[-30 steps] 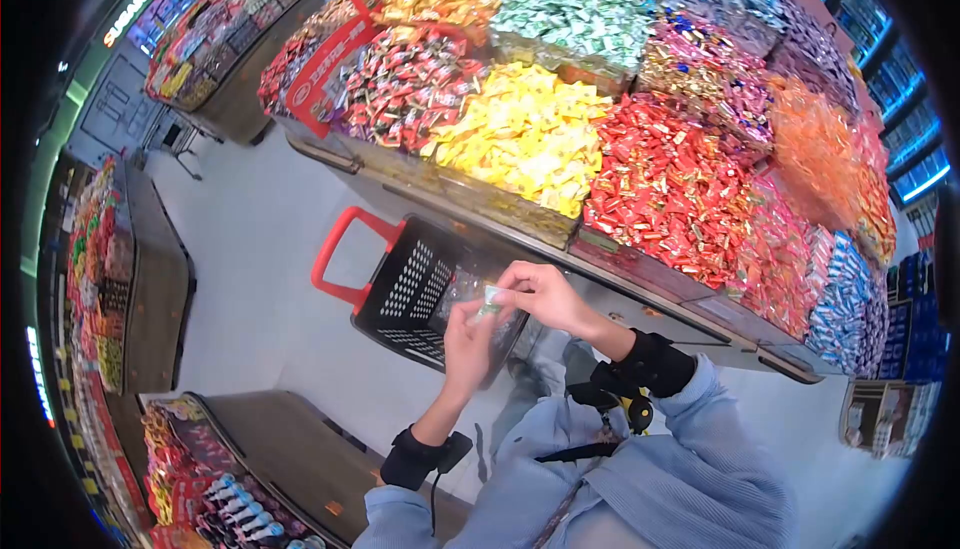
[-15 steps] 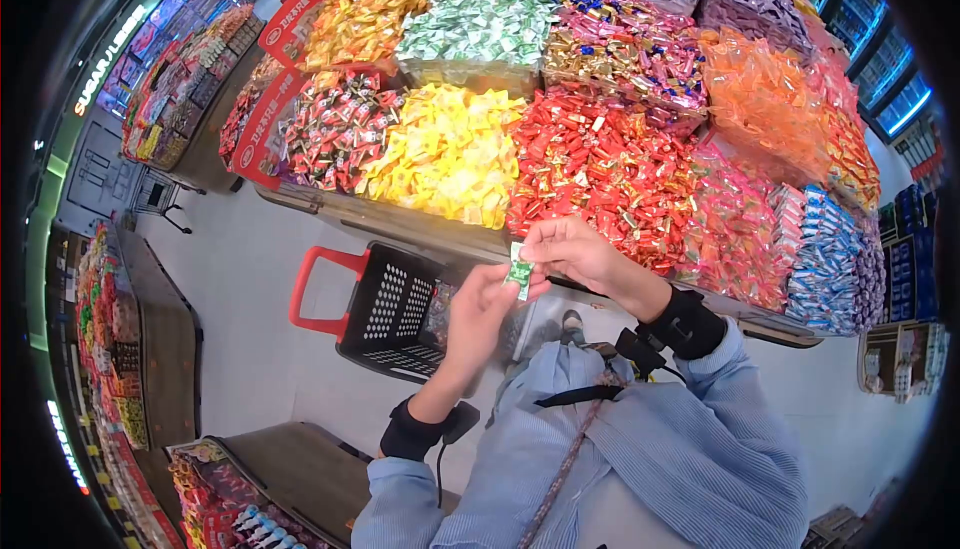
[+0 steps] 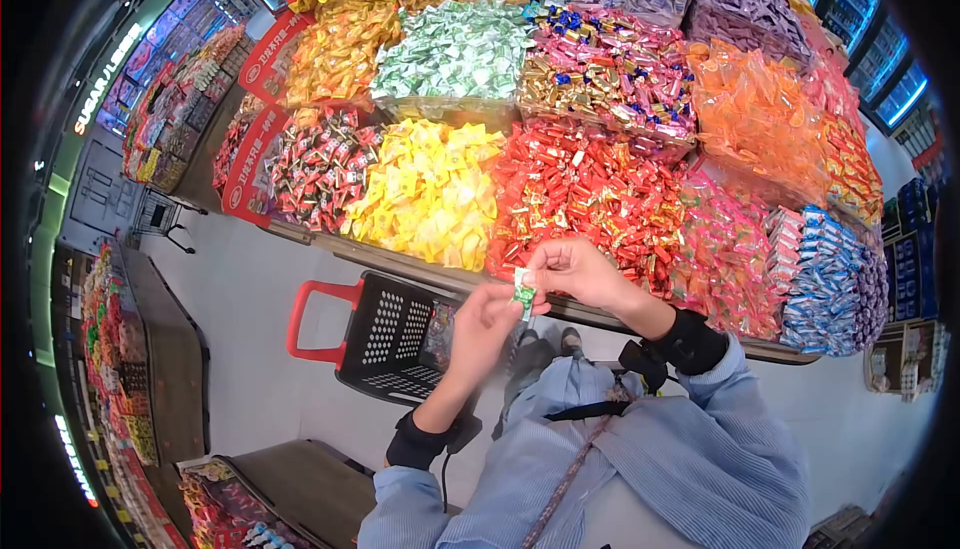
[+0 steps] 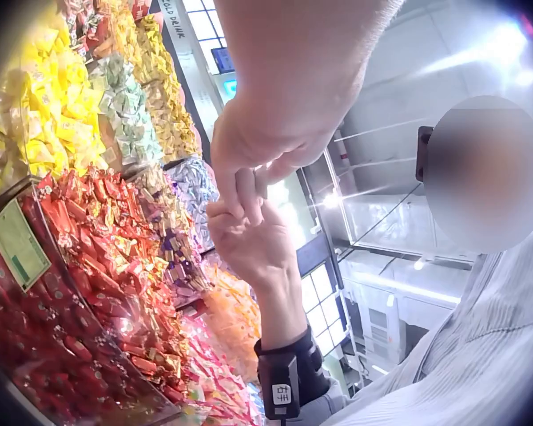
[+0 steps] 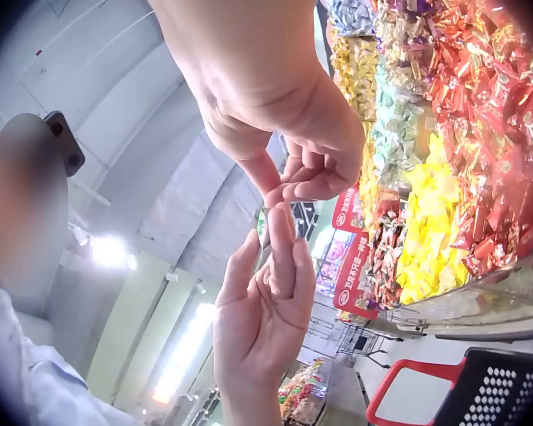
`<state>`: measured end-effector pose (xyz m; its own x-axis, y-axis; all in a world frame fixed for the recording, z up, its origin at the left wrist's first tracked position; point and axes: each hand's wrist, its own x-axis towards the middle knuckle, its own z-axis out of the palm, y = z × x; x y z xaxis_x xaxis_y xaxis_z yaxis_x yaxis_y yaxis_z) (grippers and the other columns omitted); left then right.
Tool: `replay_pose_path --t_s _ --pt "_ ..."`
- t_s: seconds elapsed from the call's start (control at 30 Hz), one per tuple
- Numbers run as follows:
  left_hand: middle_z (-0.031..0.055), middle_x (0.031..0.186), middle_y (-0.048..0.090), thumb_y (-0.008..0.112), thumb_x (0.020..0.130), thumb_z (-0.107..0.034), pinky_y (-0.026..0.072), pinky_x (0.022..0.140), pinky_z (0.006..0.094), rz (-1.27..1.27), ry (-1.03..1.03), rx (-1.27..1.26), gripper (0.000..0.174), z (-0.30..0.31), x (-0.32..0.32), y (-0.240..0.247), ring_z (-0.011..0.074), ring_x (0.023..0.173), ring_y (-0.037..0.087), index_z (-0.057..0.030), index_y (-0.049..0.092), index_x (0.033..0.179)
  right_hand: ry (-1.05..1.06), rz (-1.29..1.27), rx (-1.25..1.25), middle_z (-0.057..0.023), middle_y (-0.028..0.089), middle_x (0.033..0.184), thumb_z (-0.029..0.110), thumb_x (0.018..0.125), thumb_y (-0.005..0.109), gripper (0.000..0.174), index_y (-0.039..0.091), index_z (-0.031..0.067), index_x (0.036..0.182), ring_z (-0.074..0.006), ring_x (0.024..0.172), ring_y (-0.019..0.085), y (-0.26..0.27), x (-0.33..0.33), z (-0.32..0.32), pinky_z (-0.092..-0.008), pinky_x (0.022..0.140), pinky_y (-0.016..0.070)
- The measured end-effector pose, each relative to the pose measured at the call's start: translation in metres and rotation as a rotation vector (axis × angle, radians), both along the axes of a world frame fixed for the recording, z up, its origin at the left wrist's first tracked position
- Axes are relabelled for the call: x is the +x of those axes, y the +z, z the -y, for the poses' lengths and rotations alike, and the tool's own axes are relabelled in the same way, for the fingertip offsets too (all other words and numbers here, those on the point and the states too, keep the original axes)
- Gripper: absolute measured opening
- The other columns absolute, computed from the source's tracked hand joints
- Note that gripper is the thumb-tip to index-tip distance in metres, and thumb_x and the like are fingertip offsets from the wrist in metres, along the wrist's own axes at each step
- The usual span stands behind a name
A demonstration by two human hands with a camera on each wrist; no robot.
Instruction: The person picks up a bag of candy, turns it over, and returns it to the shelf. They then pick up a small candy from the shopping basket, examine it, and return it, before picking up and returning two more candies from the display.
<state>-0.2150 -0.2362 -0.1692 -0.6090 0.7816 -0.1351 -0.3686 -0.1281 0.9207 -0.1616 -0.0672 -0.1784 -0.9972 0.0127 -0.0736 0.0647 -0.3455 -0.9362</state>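
Small candy [image 3: 523,295] in a green and white wrapper, held up in the air before the body, seen just in front of the counter's near edge. Both hands grasp it: right hand [image 3: 580,274] pinches near the upper end, left hand [image 3: 482,321] pinches lower down, thumbs and fingertips almost meeting. Two-ended hold looks meant for steadying the wrapper, perhaps to turn, read or work at it; fingers cover much of it, so can't tell whether the wrapper is whole or torn. Below and to the left, black basket [image 3: 384,311] with a red handle [image 3: 325,354], some clear-wrapped goods [image 3: 440,334] inside; parked beside the counter probably to stay within easy reach. Counter [image 3: 400,261] ahead carries candy sorted by kind and colour, likely for easy picking: red candies [image 3: 590,194] nearest the hands, yellow candies [image 3: 425,199] to their left, pale green candies [image 3: 455,54] behind the yellow, their wrappers close in colour to the held one. Edges: the counter's front rim runs right under the raised hands, and the basket's near side sits close by the left forearm, so a low swing could knock either. Room for moving: pale floor [image 3: 250,369] stretches left of the basket towards a side counter [image 3: 165,344]; more floor shows at the person's right.
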Motion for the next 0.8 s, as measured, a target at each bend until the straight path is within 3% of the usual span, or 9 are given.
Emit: replay_pose_path --t_s 0.1,0.13,0.27,0.47,0.57,0.6,0.63,0.7,0.8 --pt "0.0155 0.094 0.059 0.049 0.082 0.002 0.045 0.078 0.0273 -0.096 -0.042 -0.13 0.015 0.003 -0.02 -0.011 0.02 0.087 0.059 0.0043 0.045 0.096 0.03 0.037 -0.008 -0.0035 0.059 0.074 0.007 0.079 0.059 0.008 0.055 -0.0003 0.079 -0.0076 0.068 0.054 0.003 -0.006 0.004 -0.0208 0.062 0.044" --pt "0.0087 0.088 0.059 0.055 0.079 0.001 0.0444 0.073 0.0228 -0.117 0.005 -0.101 0.015 0.002 -0.025 -0.018 0.0123 0.081 0.057 0.0033 0.05 0.092 0.001 0.022 0.068 -0.0028 0.058 0.073 0.007 0.079 0.058 0.008 0.055 -0.0008 0.08 -0.0073 0.068 0.054 -0.001 -0.01 0.004 -0.0213 0.062 0.0442" --pt "0.0008 0.08 0.056 0.06 0.075 0.0 0.0429 0.068 0.0187 -0.227 -0.07 -0.233 0.017 -0.001 -0.049 -0.013 0.0053 0.074 0.052 0.0009 0.054 0.091 -0.035 0.075 0.165 -0.0014 0.056 0.072 0.006 0.079 0.058 0.007 0.056 -0.001 0.081 -0.0065 0.066 0.052 -0.007 -0.023 0.003 -0.0208 0.061 0.0431" --pt "-0.0028 0.075 0.052 0.058 0.075 0.003 0.0396 0.064 0.0176 -0.131 -0.136 -0.166 0.017 -0.017 -0.07 -0.023 0.0035 0.069 0.049 0.0009 0.054 0.092 -0.091 0.045 0.21 -0.0025 0.057 0.076 0.007 0.08 0.056 0.009 0.056 -0.001 0.084 -0.0069 0.07 0.052 -0.012 -0.032 -0.007 -0.022 0.063 0.0426" --pt "-0.0036 0.073 0.051 0.057 0.076 0.001 0.0391 0.062 0.0173 -0.26 -0.131 -0.216 0.016 -0.028 -0.096 -0.027 0.0027 0.066 0.047 -0.0002 0.054 0.092 -0.201 -0.013 0.207 -0.0032 0.056 0.078 0.009 0.083 0.052 0.015 0.051 0.0002 0.096 -0.0072 0.069 0.05 -0.011 -0.035 -0.012 -0.0222 0.063 0.0421" --pt "-0.0036 0.072 0.051 0.055 0.077 -0.001 0.0395 0.061 0.0173 -0.323 -0.062 -0.329 0.013 -0.035 -0.107 -0.013 0.002 0.066 0.047 -0.0007 0.054 0.091 -0.254 0.006 0.19 -0.0032 0.055 0.078 0.009 0.084 0.051 0.017 0.05 0.0006 0.098 -0.0073 0.068 0.05 -0.01 -0.036 -0.016 -0.0221 0.063 0.0421" --pt "-0.0027 0.073 0.053 0.055 0.079 -0.003 0.0404 0.062 0.0176 -0.425 0.002 -0.288 0.011 -0.041 -0.128 -0.022 0.0026 0.067 0.049 -0.0005 0.054 0.089 -0.307 0.024 0.173 -0.0032 0.055 0.078 0.009 0.084 0.05 0.019 0.048 0.0009 0.101 -0.0073 0.066 0.05 -0.01 -0.037 -0.02 -0.022 0.062 0.042" --pt "-0.0001 0.077 0.056 0.053 0.082 -0.006 0.0419 0.065 0.0186 -0.495 0.063 -0.111 0.007 -0.059 -0.169 -0.017 0.0052 0.071 0.053 -0.0004 0.053 0.086 -0.34 0.053 0.218 -0.0036 0.054 0.076 0.009 0.084 0.049 0.02 0.046 0.0018 0.102 -0.0083 0.064 0.051 -0.012 -0.036 -0.026 -0.022 0.061 0.0423" --pt "0.0002 0.07 0.055 0.06 0.076 -0.008 0.0423 0.058 0.0186 -0.74 0.167 -0.206 0.013 -0.095 -0.231 0.011 0.0058 0.063 0.051 0.0 0.056 0.085 -0.378 0.075 0.252 -0.0039 0.054 0.076 0.006 0.083 0.047 0.018 0.046 0.0015 0.101 -0.0087 0.063 0.051 -0.008 -0.034 -0.03 -0.0214 0.06 0.0424"
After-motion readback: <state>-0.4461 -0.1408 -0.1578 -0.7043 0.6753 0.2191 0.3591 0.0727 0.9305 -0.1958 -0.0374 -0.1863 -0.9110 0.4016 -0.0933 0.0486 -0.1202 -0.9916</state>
